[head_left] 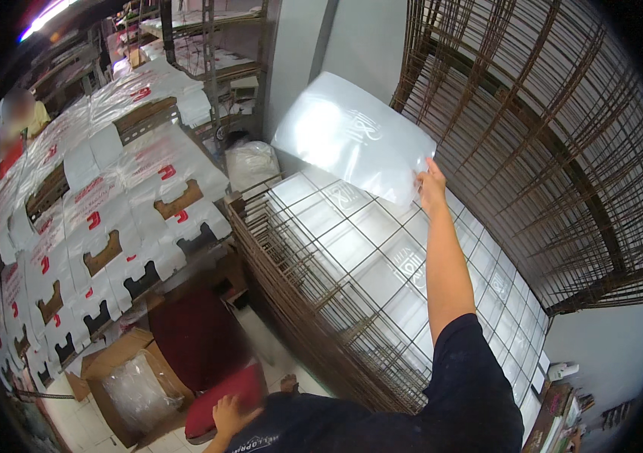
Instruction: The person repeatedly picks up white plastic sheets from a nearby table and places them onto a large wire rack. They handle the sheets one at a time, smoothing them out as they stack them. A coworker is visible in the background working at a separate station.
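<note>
My right hand [432, 186] pinches the near right corner of a glossy, translucent plastic sheet [321, 147] with a white printed design; whether it is a flat bag I cannot tell. The sheet is raised at a tilt over the far end of a wire drying rack [349, 255]. Through the rack's grid, similar pale sheets [404, 264] with white prints show, lying in rows. My left hand [231, 415] is low beside the red chair seat [234, 394], its fingers apart and nothing in it.
Raised wire racks [518, 113] lean along the right side. Stacks of white plastic bags [102, 181] with red prints cover a table on the left. Below are a dark red chair back [197, 340] and a cardboard box [102, 366] holding clear plastic. A person [23, 121] is at far left.
</note>
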### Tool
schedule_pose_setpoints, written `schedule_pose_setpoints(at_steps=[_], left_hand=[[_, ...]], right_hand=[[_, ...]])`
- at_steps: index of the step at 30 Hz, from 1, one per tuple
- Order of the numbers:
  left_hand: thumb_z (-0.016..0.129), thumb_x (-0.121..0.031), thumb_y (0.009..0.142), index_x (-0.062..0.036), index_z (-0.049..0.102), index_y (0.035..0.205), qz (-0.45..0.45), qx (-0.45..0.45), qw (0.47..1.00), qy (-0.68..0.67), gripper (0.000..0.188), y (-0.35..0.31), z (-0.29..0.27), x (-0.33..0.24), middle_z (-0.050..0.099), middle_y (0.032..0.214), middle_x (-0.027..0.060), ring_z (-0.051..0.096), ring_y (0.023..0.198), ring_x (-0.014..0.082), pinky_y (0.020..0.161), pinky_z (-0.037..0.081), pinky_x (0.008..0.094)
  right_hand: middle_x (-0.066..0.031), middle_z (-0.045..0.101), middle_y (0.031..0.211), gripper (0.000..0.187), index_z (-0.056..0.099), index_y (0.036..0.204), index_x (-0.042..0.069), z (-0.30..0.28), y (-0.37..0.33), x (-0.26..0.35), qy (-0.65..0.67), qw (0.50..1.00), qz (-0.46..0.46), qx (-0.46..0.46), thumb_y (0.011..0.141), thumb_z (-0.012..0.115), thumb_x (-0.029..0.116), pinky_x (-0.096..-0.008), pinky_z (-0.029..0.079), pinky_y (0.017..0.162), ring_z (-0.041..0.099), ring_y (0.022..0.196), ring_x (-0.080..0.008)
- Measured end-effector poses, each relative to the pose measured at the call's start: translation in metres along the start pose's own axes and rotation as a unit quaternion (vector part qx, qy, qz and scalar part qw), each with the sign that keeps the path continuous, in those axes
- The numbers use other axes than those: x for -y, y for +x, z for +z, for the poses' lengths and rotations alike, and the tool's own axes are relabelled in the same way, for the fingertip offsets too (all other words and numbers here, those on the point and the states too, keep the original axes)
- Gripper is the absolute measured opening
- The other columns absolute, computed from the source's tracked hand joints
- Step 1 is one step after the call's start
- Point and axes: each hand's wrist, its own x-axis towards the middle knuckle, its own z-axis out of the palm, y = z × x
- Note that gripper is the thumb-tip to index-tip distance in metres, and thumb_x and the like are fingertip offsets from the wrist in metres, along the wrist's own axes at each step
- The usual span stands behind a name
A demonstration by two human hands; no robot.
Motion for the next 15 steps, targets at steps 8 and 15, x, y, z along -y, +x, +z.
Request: schedule_pose_setpoints(at_steps=[8, 15], left_hand=[[0.067, -0.062, 0.06, -0.0114, 0.062, 0.098, -0.027, 0.033, 0.999, -0.009, 0.063, 0.003, -0.001, -0.004, 0.056, 0.098, 0.0107, 0.054, 0.094, 0.0291, 0.079, 0.042, 0.044], [0.067, -0.056, 0.063, -0.0088, 0.064, 0.099, -0.007, 0.04, 0.999, -0.02, 0.059, 0.006, -0.004, -0.007, 0.056, 0.097, 0.0121, 0.053, 0.094, 0.0305, 0.08, 0.042, 0.0415]], right_hand=[[-0.0179, 0.053, 0.12, 0.06, 0.046, 0.126, -0.001, -0.036, 0.025, -0.096, -0.247, 0.949, -0.021, -0.193, 0.067, 0.056, 0.001, -0.0325, 0.046, 0.081, 0.057, 0.1, -0.0258], [-0.024, 0.058, 0.111, 0.049, 0.056, 0.114, -0.004, -0.056, 0.019, -0.093, -0.45, 0.864, -0.046, -0.22, 0.067, 0.058, 0.009, -0.0339, 0.043, 0.09, 0.056, 0.105, -0.0318]])
